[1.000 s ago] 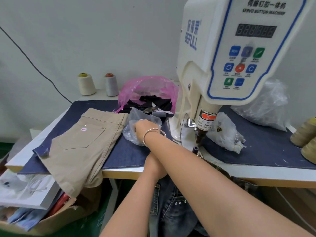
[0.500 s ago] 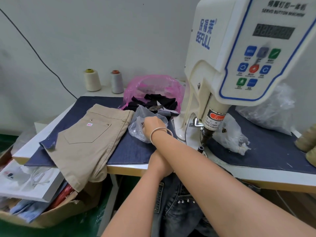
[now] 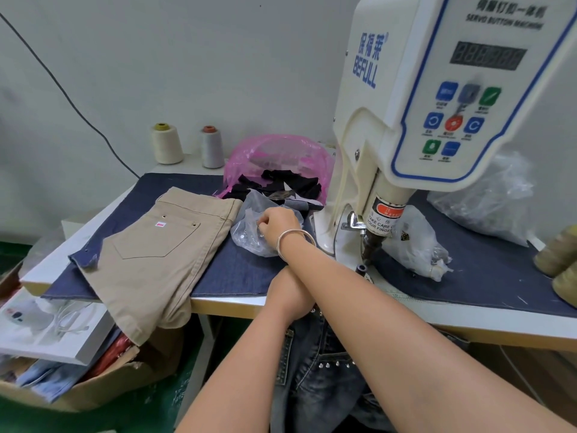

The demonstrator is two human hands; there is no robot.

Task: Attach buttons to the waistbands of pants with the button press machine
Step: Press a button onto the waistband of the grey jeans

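1. clutter behind: pink bag (image 3: 281, 157) of dark scraps, clear bags (image 3: 487, 198) right of the button press machine (image 3: 437, 98), two thread cones (image 3: 167, 143) by wall.
2. right hand (image 3: 278, 221) fingers curled inside the clear button bag (image 3: 253, 235), pinching; item too small to tell.
3. left hand (image 3: 290, 295) at table edge (image 3: 237, 304), mostly hidden under right forearm, grip cannot tell.
4. one tan pants (image 3: 156, 251) lying left, hanging off the table; dark jeans (image 3: 315, 370) on lap.

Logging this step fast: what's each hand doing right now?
Right hand: fingers curled in the clear bag, pinching a button, it seems.
Left hand: mostly hidden under the right arm; cannot be told.
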